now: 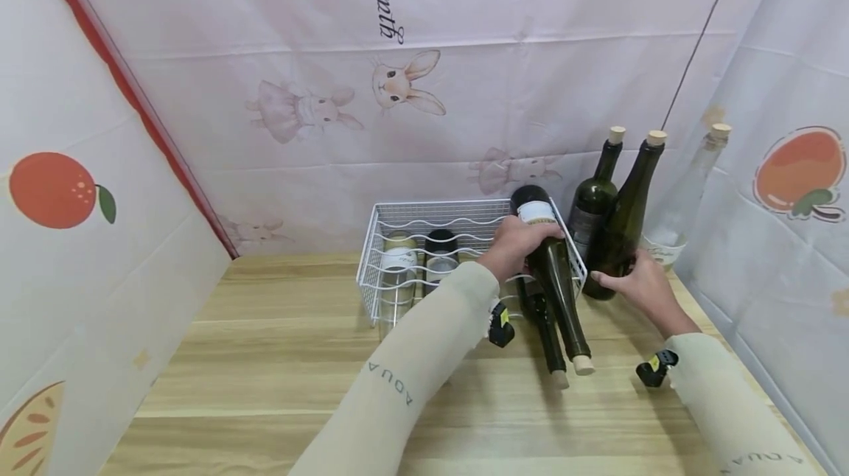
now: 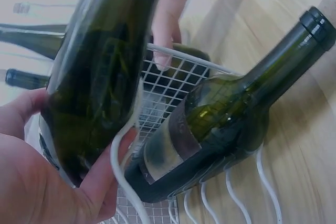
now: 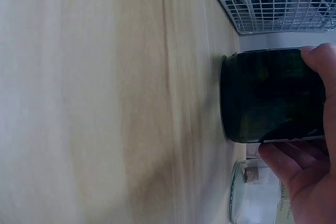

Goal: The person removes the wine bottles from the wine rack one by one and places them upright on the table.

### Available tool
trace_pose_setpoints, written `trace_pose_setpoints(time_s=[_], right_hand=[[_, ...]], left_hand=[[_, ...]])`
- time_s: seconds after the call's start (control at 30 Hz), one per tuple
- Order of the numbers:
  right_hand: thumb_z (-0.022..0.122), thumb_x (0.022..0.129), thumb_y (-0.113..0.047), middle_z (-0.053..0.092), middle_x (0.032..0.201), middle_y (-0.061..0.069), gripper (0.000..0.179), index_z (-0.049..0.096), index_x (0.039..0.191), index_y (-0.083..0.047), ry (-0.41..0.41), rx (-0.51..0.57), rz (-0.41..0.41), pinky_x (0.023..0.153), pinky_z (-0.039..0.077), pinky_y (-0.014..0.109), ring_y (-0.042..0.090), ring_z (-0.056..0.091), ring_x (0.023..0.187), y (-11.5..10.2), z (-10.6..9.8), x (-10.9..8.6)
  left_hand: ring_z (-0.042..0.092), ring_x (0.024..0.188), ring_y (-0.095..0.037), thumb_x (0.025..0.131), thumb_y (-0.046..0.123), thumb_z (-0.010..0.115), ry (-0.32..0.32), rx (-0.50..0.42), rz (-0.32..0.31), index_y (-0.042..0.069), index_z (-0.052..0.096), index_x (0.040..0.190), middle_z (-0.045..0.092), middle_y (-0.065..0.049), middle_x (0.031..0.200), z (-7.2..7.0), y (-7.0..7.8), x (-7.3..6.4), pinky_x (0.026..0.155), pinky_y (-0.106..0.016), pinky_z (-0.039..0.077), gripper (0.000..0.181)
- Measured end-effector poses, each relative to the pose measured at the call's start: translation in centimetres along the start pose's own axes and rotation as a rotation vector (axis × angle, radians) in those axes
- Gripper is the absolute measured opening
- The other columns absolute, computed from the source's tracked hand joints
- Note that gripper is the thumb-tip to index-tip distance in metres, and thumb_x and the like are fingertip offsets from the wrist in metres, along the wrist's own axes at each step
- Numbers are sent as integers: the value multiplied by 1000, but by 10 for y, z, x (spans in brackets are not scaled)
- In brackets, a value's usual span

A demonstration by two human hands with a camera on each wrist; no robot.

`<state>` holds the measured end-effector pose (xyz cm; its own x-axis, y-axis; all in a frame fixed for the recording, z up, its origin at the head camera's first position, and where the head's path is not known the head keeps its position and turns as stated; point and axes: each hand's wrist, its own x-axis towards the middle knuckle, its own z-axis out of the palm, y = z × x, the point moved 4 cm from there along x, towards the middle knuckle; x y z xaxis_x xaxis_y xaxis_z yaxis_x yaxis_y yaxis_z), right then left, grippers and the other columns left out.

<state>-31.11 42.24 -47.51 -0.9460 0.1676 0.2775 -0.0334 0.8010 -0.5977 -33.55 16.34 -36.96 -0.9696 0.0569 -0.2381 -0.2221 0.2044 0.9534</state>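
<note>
Green glass: our left hand (image 1: pixel 514 244) grips a tilted bottle (image 1: pixel 554 270) over the rack (image 1: pixel 451 211), our right hand (image 1: pixel 646 288) an upright bottle (image 1: pixel 623 218) beside it; a left-hand slip might crack the lower bottle (image 1: pixel 547 336).

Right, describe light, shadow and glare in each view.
Head: fairly even light, soft shadow on the table near the right sleeve; left wrist: pale reflections streak the tilted bottle in the left hand, upper left washed out; right wrist: dim, the green bottle in the right hand nearly black.
</note>
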Motion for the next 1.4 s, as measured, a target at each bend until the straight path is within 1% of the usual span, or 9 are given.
trace_pose_setpoints(time_s=[0.1,0.47,0.57,0.73,0.83,0.93,1.13,1.27,1.4], right_hand=[[85,82,-48,67,111,33,77,56,125,9,3,-5,-4,75,55,53,45,66,97,0,-2,0],[83,83,-51,65,114,37,84,52,129,12,-35,-25,11,77,55,57,49,66,100,-5,-4,3],[82,83,-52,65,114,37,84,52,129,12,-40,-24,10,76,56,57,49,66,100,-5,-4,3],[83,84,-49,65,114,37,81,53,129,10,-36,-22,-12,79,55,60,50,66,101,-7,-4,6],[83,83,-48,65,111,37,78,54,125,11,-42,-37,-14,78,54,60,49,66,98,-8,-4,7],[83,83,-49,64,110,41,80,53,124,14,-56,-60,-9,78,54,62,52,65,96,-9,-5,8],[84,82,-52,63,110,46,93,46,133,15,-104,-108,-29,80,53,65,56,65,96,-14,-13,5],[85,81,-48,67,98,38,86,51,129,15,-150,-145,-55,76,53,63,52,65,89,-22,-24,2],[83,85,-42,65,78,22,73,53,119,15,-230,-197,-33,66,52,52,39,61,74,-30,-33,-2]], left_hand=[[64,70,-21,71,20,89,-25,-71,-18,11,59,94,62,-3,88,1,0,0,57,-46,59,39],[64,71,-21,71,21,89,-47,-160,-37,13,58,97,63,-3,85,-5,-1,4,56,-45,57,41],[63,69,-21,71,21,90,-48,-174,-41,12,58,96,63,-4,82,-7,5,4,54,-44,56,41],[63,64,-22,70,21,90,-68,-179,-12,9,59,94,63,-5,77,-13,22,1,52,-44,55,40],[65,64,-24,70,21,90,-84,-176,2,9,60,95,64,-6,78,-19,28,0,57,-48,60,41],[66,67,-24,71,21,89,-92,-162,6,9,61,95,65,-6,80,-24,30,1,61,-48,61,40],[67,67,-23,71,19,88,-116,-133,30,7,63,92,68,-7,78,-35,27,3,55,-40,57,34],[68,69,-24,73,18,87,-150,-99,62,6,64,92,69,-7,80,-41,24,4,57,-41,59,32],[68,69,-24,75,19,87,-170,-52,94,5,66,92,70,-7,80,-47,24,5,59,-44,59,30]])
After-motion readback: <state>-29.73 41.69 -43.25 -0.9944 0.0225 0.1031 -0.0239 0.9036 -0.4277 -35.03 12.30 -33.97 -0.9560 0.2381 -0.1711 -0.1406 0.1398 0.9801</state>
